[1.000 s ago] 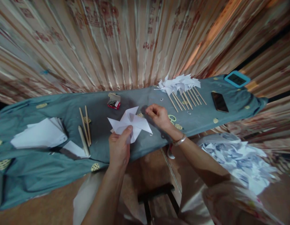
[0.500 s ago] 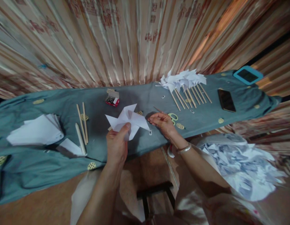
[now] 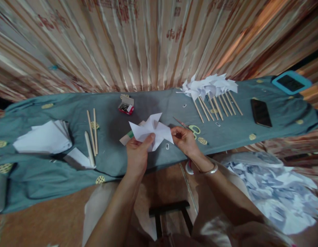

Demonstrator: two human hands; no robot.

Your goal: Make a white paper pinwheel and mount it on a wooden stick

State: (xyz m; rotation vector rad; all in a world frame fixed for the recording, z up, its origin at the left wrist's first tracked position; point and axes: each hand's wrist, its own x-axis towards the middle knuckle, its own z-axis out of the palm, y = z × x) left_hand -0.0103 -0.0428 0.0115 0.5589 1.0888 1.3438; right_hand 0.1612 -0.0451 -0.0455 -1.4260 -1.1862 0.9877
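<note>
Paper pinwheel above cloth-covered table, pinched at centre by left hand. Right hand at right tip, fingertips nearly closed; hold on paper unclear.

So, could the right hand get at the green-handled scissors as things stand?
Probably yes: the scissors lie close beside the right hand, handles mostly uncovered, though it is at the paper pinwheel.

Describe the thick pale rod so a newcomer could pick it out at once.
Find the left part of the teal-covered table, where a stack of white paper lies. Right of it are two thin tan sticks. The pale rod lies between stack and sticks, thicker and whiter than either stick.
</note>
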